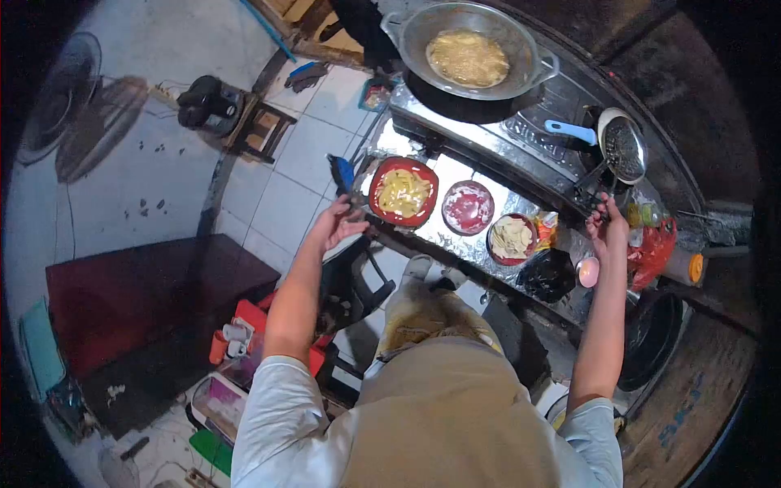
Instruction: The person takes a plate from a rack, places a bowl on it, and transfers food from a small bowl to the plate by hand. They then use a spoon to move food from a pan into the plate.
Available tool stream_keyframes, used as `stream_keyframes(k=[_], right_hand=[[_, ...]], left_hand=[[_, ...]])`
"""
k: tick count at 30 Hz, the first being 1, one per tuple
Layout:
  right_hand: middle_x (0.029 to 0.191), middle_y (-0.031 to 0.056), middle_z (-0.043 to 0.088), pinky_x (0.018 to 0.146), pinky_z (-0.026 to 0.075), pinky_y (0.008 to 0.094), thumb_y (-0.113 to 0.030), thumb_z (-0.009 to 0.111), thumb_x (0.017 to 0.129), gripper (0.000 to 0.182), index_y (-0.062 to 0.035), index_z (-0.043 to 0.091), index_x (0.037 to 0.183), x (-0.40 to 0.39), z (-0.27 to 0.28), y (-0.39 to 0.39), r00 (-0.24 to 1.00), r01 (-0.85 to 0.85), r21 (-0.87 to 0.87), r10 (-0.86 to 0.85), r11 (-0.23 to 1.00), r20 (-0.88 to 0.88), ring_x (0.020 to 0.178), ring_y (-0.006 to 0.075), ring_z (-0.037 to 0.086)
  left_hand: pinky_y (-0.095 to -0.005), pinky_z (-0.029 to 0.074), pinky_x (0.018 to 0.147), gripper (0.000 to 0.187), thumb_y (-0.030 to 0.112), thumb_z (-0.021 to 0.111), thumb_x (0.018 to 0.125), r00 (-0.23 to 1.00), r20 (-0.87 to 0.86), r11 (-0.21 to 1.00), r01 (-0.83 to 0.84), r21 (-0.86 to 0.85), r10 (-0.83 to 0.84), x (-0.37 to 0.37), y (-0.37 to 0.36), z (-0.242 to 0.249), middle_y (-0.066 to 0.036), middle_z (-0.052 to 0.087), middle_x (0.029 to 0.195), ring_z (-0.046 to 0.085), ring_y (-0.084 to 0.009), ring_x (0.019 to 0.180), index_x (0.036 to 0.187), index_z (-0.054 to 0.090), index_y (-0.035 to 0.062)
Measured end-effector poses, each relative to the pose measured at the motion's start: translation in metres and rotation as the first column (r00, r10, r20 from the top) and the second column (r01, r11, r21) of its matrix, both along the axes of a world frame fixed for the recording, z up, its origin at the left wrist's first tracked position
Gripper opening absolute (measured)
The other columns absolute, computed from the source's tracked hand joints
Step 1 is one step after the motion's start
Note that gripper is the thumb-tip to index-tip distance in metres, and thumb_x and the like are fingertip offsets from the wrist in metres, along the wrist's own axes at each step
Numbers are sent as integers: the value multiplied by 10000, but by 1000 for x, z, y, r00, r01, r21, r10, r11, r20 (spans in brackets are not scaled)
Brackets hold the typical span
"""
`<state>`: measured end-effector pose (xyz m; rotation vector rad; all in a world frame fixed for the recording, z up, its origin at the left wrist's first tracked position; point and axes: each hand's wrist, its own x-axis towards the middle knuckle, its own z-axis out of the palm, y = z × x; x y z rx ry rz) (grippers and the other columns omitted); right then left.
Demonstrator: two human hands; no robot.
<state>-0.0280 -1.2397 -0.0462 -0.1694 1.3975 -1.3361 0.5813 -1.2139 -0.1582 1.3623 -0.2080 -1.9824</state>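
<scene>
My left hand (339, 225) is beside the left end of the metal counter, fingers spread, holding nothing that I can see. Just right of it sits a red square bowl (403, 192) with yellowish slices in liquid. My right hand (606, 226) is raised near the counter's right side, its fingers bent together around the dark end of something, perhaps a utensil handle; the exact thing is too small to make out. Between the hands stand a red plate (468, 207) dusted with white powder and a round bowl (512, 239) of pale slices. A pink cup (587, 272) is below my right hand.
A large wok (521, 53) with bubbling oil and yellow food sits on the stove at the top. Right of it are a blue-handled pan (573, 131) and a strainer (624, 150). A black bowl (547, 275), a red bag (651, 252) and an orange-lidded jar (684, 267) stand at the right.
</scene>
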Motion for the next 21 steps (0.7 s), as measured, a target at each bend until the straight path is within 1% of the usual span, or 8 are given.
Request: stream_keyframes(k=[5, 9, 10, 11, 13, 17, 19, 21], right_hand=[[776, -17, 550, 578, 469, 268, -262, 548, 986, 256, -66, 589, 1145, -9, 1, 8, 999, 2, -67, 1, 998, 49, 643, 102, 499], [771, -13, 549, 587, 460, 275, -250, 562, 976, 243, -82, 589, 1150, -12, 17, 17, 999, 12, -101, -7, 995, 46, 645, 96, 501], [768, -10, 547, 590, 461, 274, -247, 566, 974, 244, -87, 584, 1157, -9, 26, 20, 999, 27, -123, -21, 992, 45, 645, 96, 501], [768, -7, 548, 579, 462, 275, -235, 569, 972, 273, -85, 563, 1200, -6, 36, 23, 999, 26, -142, -19, 990, 48, 637, 101, 503], [757, 1, 543, 569, 469, 276, -216, 570, 970, 310, -85, 534, 1249, 2, 55, 29, 998, 63, -192, -61, 979, 19, 622, 108, 506], [826, 79, 614, 580, 504, 309, -76, 559, 926, 360, -75, 500, 1281, 11, 84, 38, 996, -60, -245, 42, 968, -77, 672, 152, 585], [1016, 180, 649, 559, 488, 273, 69, 532, 838, 428, -32, 480, 1251, 27, 105, 33, 982, -52, -109, 31, 993, -185, 699, 175, 618], [1072, 195, 641, 519, 454, 250, 96, 510, 813, 442, -14, 464, 1239, 31, 106, 26, 965, -119, -141, 81, 983, -249, 665, 170, 609]], left_hand=[[-466, 575, 879, 721, 242, 505, 955, 995, 73, 996, -64, -67, 69, 24, 27, 28, -303, 365, 1417, 596, -477, 1092, 1537, 96, 121], [-455, 582, 869, 673, 226, 490, 958, 981, 184, 997, -54, -58, 64, 1, 36, 9, -270, 420, 1384, 616, -447, 1068, 1520, 154, 73], [-439, 591, 832, 638, 213, 471, 963, 965, 250, 996, -73, -54, 84, -11, 35, 9, -242, 452, 1352, 637, -418, 1026, 1511, 185, 54], [-351, 603, 689, 619, 191, 486, 923, 935, 339, 993, -83, -82, 106, -26, 35, 8, -163, 541, 1218, 666, -305, 902, 1480, 260, 45], [-321, 576, 649, 544, 181, 490, 927, 904, 402, 990, -124, -73, 143, -47, 34, 10, -114, 553, 1193, 641, -236, 838, 1433, 341, 51], [-292, 518, 583, 438, 140, 485, 932, 904, 403, 990, -131, -59, 143, -73, 26, 19, -75, 570, 1090, 571, -160, 730, 1356, 414, 60], [-273, 488, 542, 421, 125, 488, 925, 897, 426, 993, -111, -43, 119, -73, 23, 12, -63, 569, 969, 546, -135, 669, 1337, 430, 57], [-268, 481, 527, 416, 124, 491, 923, 897, 426, 993, -114, -33, 117, -67, 20, -7, -56, 562, 916, 542, -125, 645, 1329, 434, 54]])
